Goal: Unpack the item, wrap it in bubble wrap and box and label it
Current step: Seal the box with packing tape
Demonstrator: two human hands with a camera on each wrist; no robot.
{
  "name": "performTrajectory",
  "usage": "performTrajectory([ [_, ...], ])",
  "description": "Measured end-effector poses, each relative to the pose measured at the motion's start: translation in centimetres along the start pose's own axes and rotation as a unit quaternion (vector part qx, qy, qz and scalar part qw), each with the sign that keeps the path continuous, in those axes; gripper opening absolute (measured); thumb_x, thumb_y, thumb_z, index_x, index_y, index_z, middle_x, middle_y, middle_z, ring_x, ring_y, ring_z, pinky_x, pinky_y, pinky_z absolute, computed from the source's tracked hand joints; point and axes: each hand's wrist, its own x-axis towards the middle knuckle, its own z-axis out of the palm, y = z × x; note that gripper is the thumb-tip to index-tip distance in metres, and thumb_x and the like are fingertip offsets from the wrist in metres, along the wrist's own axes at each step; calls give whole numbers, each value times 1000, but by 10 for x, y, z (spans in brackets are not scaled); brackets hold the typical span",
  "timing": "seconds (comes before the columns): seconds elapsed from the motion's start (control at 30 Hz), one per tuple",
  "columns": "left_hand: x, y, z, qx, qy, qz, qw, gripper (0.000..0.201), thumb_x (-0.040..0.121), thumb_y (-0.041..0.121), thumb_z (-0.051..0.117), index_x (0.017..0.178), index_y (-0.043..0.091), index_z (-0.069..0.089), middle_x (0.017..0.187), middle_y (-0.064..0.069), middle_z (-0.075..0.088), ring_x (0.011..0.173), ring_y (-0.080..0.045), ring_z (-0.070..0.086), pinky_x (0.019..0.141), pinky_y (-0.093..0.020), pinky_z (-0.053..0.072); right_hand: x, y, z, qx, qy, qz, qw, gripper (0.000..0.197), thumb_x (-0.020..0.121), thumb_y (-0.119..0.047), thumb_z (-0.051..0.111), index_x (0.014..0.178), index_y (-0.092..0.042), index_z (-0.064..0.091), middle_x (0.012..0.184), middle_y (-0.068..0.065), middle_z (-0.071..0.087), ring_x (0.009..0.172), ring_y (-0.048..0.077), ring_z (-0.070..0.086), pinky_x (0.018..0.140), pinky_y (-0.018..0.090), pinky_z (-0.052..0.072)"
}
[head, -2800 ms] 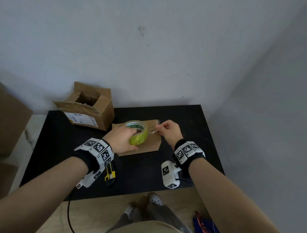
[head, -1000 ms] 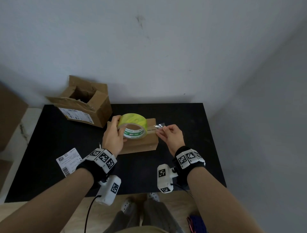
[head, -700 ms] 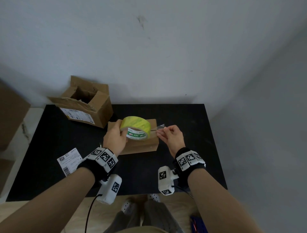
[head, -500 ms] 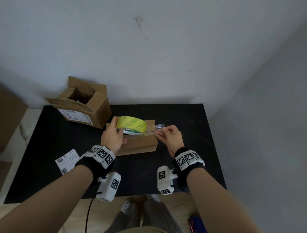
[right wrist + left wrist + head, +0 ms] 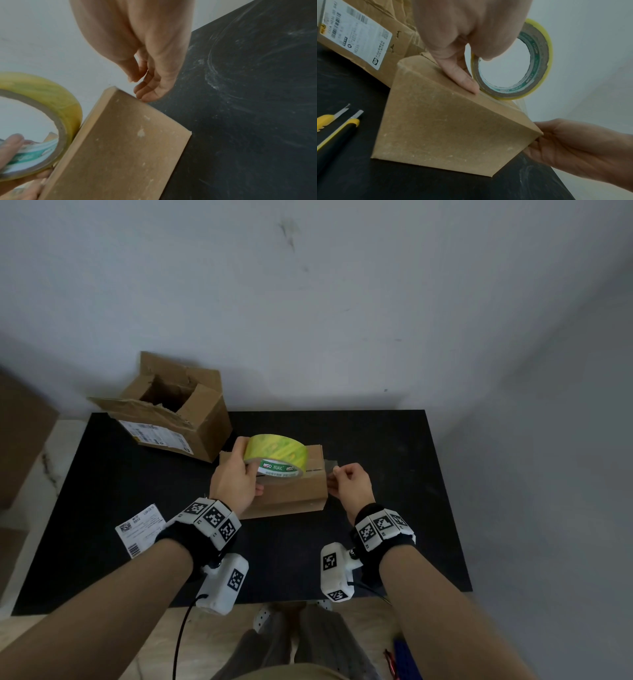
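A closed brown cardboard box (image 5: pixel 291 494) (image 5: pixel 447 128) (image 5: pixel 123 148) sits mid-table. My left hand (image 5: pixel 233 477) (image 5: pixel 462 54) grips a yellow-green roll of clear tape (image 5: pixel 275 457) (image 5: pixel 513 60) (image 5: pixel 42 108) just above the box's top. My right hand (image 5: pixel 351 482) (image 5: pixel 145 75) pinches the free tape end (image 5: pixel 329 464) at the box's right edge. The clear strip runs from the roll across the box top to that hand. A white shipping label (image 5: pixel 140 529) lies flat near the front left.
An opened, torn cardboard box (image 5: pixel 171 409) (image 5: pixel 368 33) with a printed label stands at the back left of the black table (image 5: pixel 394 474). Two yellow-black utility knives (image 5: pixel 337 121) lie left of the small box. Larger cartons (image 5: pixel 20 440) stand on the floor at left.
The left hand turned the roll and lowered it toward the box top. The right hand carried the tape end down to the box's right edge, drawing the strip out.
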Motion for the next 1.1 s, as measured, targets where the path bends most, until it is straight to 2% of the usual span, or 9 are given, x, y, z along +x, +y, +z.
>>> performTrajectory([
  [0.23, 2, 1, -2, 7, -14, -1, 1000, 31, 97, 19, 44, 128, 14, 39, 78, 12, 47, 62, -21, 67, 69, -43, 59, 6, 1, 5, -135, -16, 16, 991, 18, 94, -31, 54, 98, -14, 51, 104, 9, 61, 95, 19, 60, 90, 39, 52],
  [0.37, 2, -1, -2, 4, -22, 1, 1000, 30, 97, 22, 46, 125, 16, 40, 80, 11, 49, 61, -19, 67, 69, -42, 59, 4, 10, -4, -148, 14, 16, 989, 35, 91, -25, 60, 120, -13, 44, 109, 6, 58, 103, 20, 58, 95, 36, 48],
  [0.47, 2, -2, -3, 0, -26, -1, 1000, 31, 97, 22, 47, 126, 16, 40, 79, 11, 48, 61, -19, 67, 69, -42, 59, -2, 9, -4, -70, -34, -27, 997, 37, 96, -20, 48, 133, -19, 49, 133, 1, 53, 124, 17, 49, 109, 39, 38],
  [0.53, 3, -2, -3, 0, -27, 0, 1000, 31, 96, 23, 47, 126, 16, 40, 80, 11, 47, 61, -19, 67, 68, -40, 59, -7, 6, 1, 25, -121, 19, 992, 37, 92, -42, 50, 126, -29, 56, 132, -3, 54, 125, 16, 47, 113, 42, 32],
  [0.63, 2, -1, -3, -2, -30, -5, 1000, 33, 96, 23, 48, 126, 15, 40, 80, 11, 46, 62, -19, 67, 69, -41, 59, -12, 3, 0, -35, -225, 28, 973, 89, 73, -65, 60, 147, -30, 27, 145, -4, 42, 132, 16, 40, 116, 42, 24],
  [0.73, 1, -1, -4, -9, -33, -7, 999, 31, 96, 22, 48, 125, 15, 40, 81, 10, 45, 64, -22, 68, 70, -43, 59, -12, -6, -5, -151, -239, -46, 958, 114, 72, -40, 77, 150, -30, -5, 154, -1, 24, 139, 20, 29, 116, 41, 26],
  [0.9, -1, -1, -4, -21, -23, -5, 1000, 29, 95, 22, 50, 122, 14, 42, 81, 9, 47, 64, -24, 68, 68, -43, 59, -2, -30, -4, -420, -266, -204, 843, 122, 67, -27, 84, 151, -22, -5, 158, -8, -16, 146, 13, -3, 119, 36, 15],
  [1.03, 1, -2, -2, -17, -17, -4, 1000, 28, 95, 24, 50, 120, 14, 43, 81, 12, 49, 64, -22, 68, 69, -42, 59, 1, -33, -6, -553, -247, -268, 749, 118, 71, -40, 78, 151, -16, -6, 159, 2, -11, 146, 19, -10, 119, 41, 10],
  [1.1, 2, -2, -2, -11, -9, -2, 1000, 28, 96, 25, 49, 121, 13, 43, 80, 12, 49, 65, -21, 68, 68, -40, 59, 0, -32, -6, -575, -233, -287, 730, 112, 75, -44, 73, 151, -16, -3, 158, 4, -5, 147, 21, -3, 119, 44, 13],
])
